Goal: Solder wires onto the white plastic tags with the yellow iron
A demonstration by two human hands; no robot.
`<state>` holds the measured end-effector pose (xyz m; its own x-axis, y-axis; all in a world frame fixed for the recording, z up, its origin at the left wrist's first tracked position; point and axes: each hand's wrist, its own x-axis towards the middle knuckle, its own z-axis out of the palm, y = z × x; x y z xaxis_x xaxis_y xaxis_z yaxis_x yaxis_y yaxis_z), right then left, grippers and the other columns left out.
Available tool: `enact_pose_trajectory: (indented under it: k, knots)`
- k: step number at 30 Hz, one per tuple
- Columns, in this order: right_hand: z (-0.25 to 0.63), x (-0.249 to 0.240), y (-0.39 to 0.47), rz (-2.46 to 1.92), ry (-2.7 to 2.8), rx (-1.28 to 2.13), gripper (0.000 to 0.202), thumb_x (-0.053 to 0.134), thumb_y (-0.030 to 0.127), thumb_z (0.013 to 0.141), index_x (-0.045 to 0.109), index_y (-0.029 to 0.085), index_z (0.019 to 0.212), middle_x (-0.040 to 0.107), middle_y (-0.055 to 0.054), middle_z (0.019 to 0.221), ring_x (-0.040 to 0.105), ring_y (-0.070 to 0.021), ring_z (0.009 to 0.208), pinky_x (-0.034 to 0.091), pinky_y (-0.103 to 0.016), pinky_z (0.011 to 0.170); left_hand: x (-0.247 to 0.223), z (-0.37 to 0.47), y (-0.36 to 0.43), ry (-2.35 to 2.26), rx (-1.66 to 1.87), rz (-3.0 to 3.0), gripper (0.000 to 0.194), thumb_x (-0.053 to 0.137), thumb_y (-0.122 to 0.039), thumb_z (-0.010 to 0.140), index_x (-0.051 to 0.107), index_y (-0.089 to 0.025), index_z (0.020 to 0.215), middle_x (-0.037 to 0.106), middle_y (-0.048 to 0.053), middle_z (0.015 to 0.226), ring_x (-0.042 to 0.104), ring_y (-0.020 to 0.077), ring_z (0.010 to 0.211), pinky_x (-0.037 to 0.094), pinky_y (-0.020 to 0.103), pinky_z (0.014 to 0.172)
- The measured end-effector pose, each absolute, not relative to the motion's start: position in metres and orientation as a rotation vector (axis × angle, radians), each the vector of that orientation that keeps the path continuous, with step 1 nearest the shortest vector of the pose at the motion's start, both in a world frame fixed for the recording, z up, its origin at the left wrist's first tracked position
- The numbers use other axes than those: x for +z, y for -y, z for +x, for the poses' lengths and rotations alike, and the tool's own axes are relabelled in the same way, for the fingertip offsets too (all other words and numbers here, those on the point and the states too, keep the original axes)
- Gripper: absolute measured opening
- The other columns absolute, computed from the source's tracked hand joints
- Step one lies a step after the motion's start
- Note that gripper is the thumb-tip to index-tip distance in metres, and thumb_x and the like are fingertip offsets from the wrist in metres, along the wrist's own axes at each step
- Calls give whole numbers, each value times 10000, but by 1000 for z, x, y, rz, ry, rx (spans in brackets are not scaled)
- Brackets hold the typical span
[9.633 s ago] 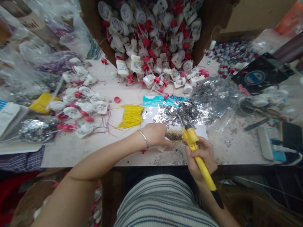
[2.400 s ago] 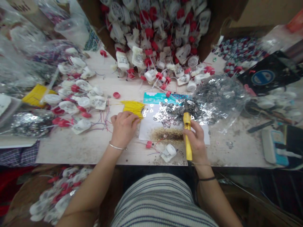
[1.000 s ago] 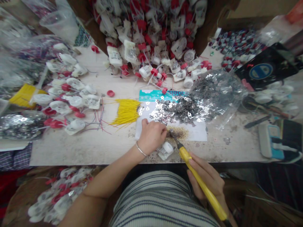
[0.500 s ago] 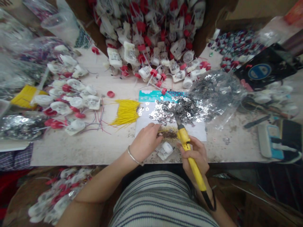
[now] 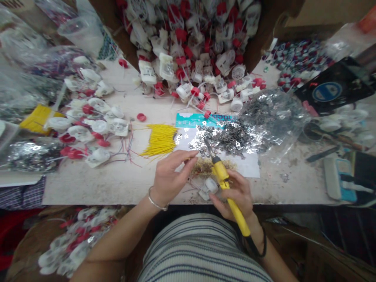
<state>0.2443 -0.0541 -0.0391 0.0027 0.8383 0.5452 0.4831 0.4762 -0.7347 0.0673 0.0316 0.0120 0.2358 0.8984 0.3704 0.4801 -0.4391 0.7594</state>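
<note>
My right hand [image 5: 239, 194] is wrapped round a yellow soldering iron [image 5: 232, 201], its dark tip reaching up to the near edge of a pile of small shiny metal plates [image 5: 232, 137]. My left hand [image 5: 172, 172] is closed in a pinch of thumb and forefinger, left of the tip; whatever is between them is too small to make out. Below the iron lies a white plastic motor housing [image 5: 209, 188] with thin wires, close to my right thumb. Between the hands is a patch of brownish crumbs [image 5: 202, 166]. A bundle of yellow wires [image 5: 161, 139] lies beyond my left hand.
An open carton [image 5: 270, 35] at the back spills white housings with red caps. More housings [image 5: 98, 127] lie on the left. A clear bag of metal plates [image 5: 273, 121] lies on the right, near a black fan [image 5: 335, 88] and a white-and-blue box [image 5: 337, 178].
My left hand has moved left and up, away from the crumbs, still pinching. The soldering iron in my right hand has shifted left. The whole view has slid slightly.
</note>
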Motion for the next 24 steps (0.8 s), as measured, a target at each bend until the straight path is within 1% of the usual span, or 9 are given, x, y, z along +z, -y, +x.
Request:
enact_pose_trajectory:
  k: [2,4,8,11,14,17,19,21,24]
  knots:
    - [244,-44,58,-1188,1678,397,189,661,36,679,558,185,730,452,-46,1306,626,-171,1024,609,-285,757,16,52,-32,-1287,1056,2149,194,567,-145,854,675,-200,1005,695,36,884,639,136,806,521,263,755]
    - [243,-47,57,-1268,1582,348,202,649,16,683,545,188,704,486,-39,1260,639,-156,981,608,-278,737,18,37,-31,-1180,911,2292,231,550,-131,857,667,-220,1035,680,41,880,623,142,799,511,273,734]
    - [242,-44,47,-1406,1351,332,230,685,63,679,496,193,687,488,-50,1229,636,-191,1005,601,-346,766,14,19,-18,-789,594,2490,329,539,-92,848,618,-256,1122,696,28,843,598,142,726,490,296,676]
    - [241,-43,39,-1389,1359,348,226,682,67,685,499,196,714,480,-53,1229,637,-189,1001,597,-349,774,5,27,-5,-687,615,2339,258,538,-106,856,641,-219,1064,694,39,813,606,130,715,504,271,654]
    - [238,-46,34,-1308,1489,288,207,657,45,702,525,202,734,479,-40,1218,618,-169,1014,594,-308,767,-4,46,4,-784,747,2018,119,585,-182,850,691,-179,906,698,67,847,640,131,768,537,251,678]
    - [234,-49,34,-1212,1606,267,197,651,49,702,552,199,782,454,-52,1254,595,-176,1053,594,-299,783,-11,61,4,-1014,781,1784,78,640,-219,815,704,-174,814,711,39,753,651,120,672,542,234,631]
    - [231,-49,36,-1174,1589,347,219,702,106,675,545,192,802,427,-70,1281,589,-206,1075,596,-343,815,-14,65,3,-1112,767,1769,74,648,-216,806,707,-171,803,707,26,707,639,115,620,527,228,592]
    - [226,-47,37,-1177,1489,471,234,720,131,676,520,194,781,422,-67,1282,602,-212,1066,613,-347,782,-16,64,2,-1120,743,1838,92,622,-203,821,707,-167,827,708,34,735,636,121,646,519,238,606]
    - [218,-44,38,-1234,1351,480,217,645,30,721,504,194,734,460,-37,1237,637,-170,1004,624,-296,721,-17,62,4,-1100,687,1879,131,574,-194,853,702,-165,857,698,39,749,624,124,670,506,249,628]
